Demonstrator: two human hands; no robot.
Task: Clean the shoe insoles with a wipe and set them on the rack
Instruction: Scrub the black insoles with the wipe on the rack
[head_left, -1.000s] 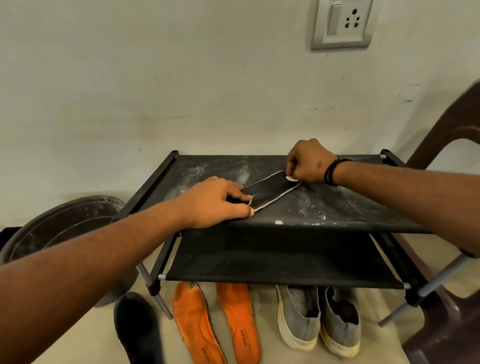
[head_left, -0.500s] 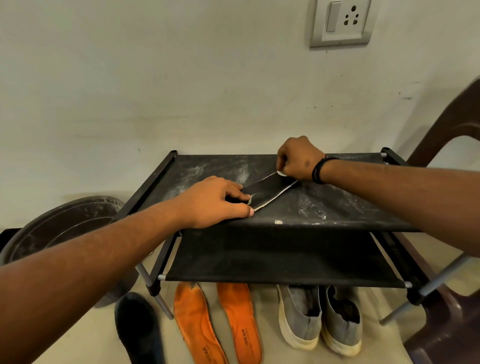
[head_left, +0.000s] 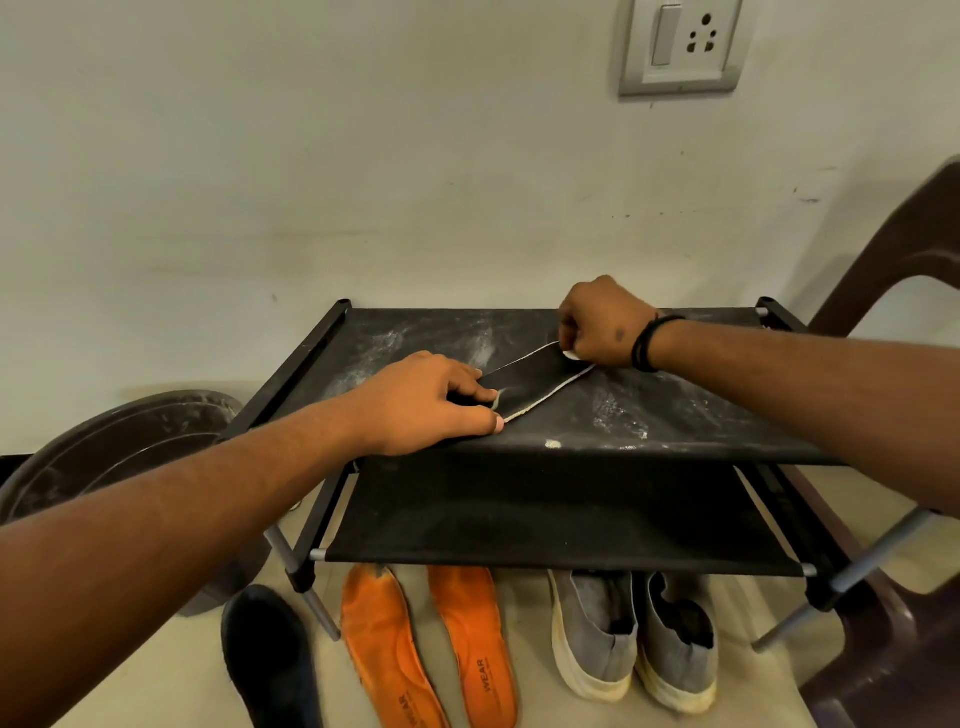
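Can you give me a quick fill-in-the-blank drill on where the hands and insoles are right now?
1. The left hand presses one end of a black insole lying on the rack's ____ shelf.
2. The right hand pinches a small ____ wipe at the insole's far end.
3. On the floor in front of the rack lie two ____ insoles.
4. The grey shoes stand on the ____.

Missing words: top; white; orange; floor
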